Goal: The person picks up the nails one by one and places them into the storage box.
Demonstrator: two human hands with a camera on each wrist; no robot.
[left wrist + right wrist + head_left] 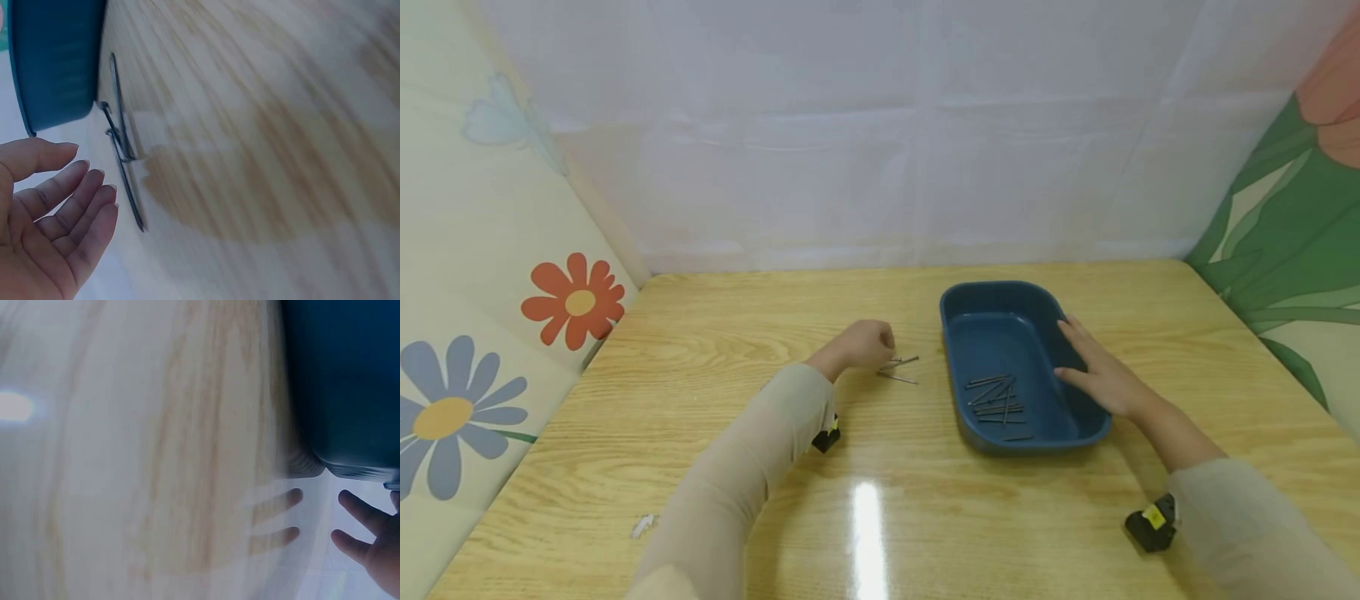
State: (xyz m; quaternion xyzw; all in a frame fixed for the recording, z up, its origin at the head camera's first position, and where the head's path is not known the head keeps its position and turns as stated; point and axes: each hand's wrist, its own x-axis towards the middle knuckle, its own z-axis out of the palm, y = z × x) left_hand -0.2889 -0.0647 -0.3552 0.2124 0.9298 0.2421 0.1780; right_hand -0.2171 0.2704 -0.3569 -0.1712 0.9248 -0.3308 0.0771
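Above a few loose nails on the table hovers my left hand, its fingers loosely bent. In the left wrist view nothing sits between its thumb and fingers, and three nails lie crossed just beyond the fingertips. A deep blue plastic bin stands to the right of them, with several nails scattered in its near part. My right hand rests at the bin's right rim with fingers spread. In the right wrist view its straight fingers show beside the bin wall.
The wood-grain table runs back to a white cloth backdrop. A small torn white scrap lies at the front left. Flower-printed panels flank the table on both sides.
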